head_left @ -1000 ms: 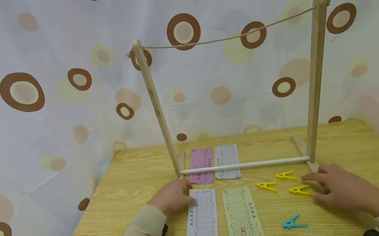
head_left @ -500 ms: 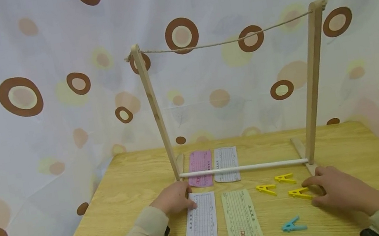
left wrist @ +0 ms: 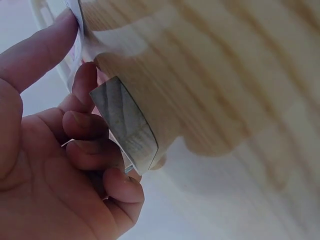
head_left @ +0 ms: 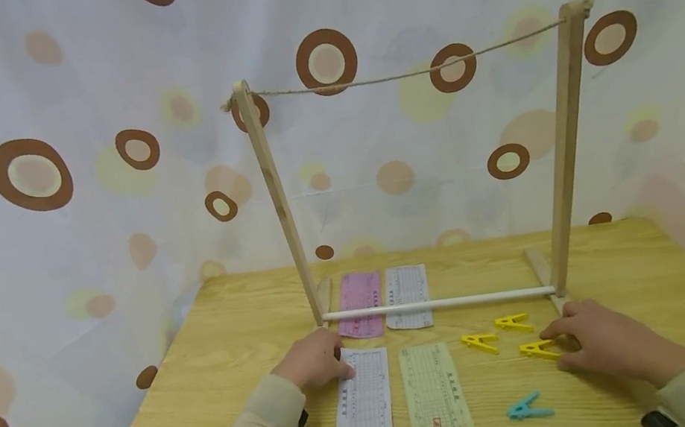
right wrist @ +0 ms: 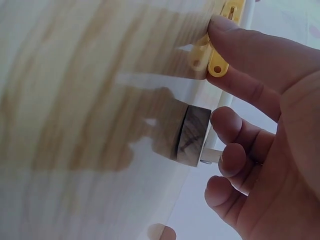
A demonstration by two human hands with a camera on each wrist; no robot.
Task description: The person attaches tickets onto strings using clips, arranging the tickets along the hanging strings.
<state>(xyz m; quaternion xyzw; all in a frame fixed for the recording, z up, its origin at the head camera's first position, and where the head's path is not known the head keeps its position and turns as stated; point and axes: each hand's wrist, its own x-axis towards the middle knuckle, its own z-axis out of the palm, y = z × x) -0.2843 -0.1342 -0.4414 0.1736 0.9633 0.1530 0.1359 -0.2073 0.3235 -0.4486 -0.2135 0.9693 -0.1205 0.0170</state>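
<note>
In the head view my left hand (head_left: pixel 313 360) is at the far left corner of a white printed paper slip (head_left: pixel 364 406). Its thumb lies on the slip, with the forefinger curled at the far edge. On the right, the thumb and forefinger of my right hand (head_left: pixel 605 343) pinch a yellow clothespin (head_left: pixel 538 350), which also shows in the right wrist view (right wrist: pixel 218 65). Two other yellow clothespins, one nearer (head_left: pixel 478 343) and one farther (head_left: pixel 513 322), lie to its left. A green slip (head_left: pixel 438 401) lies beside the white one.
Behind the hands stands a wooden frame with a left post (head_left: pixel 278 201), a right post (head_left: pixel 569 153), a string (head_left: pixel 375 80) and a white rod (head_left: pixel 466 299). A pink slip (head_left: pixel 359 294) and another white slip (head_left: pixel 407 284) lie partly beneath the rod. A blue clothespin (head_left: pixel 528 407) lies in front.
The head view has shifted slightly, first tilting, then drifting a little. My right hand has edged slightly left around the clothespin; the slips stay where they were.
</note>
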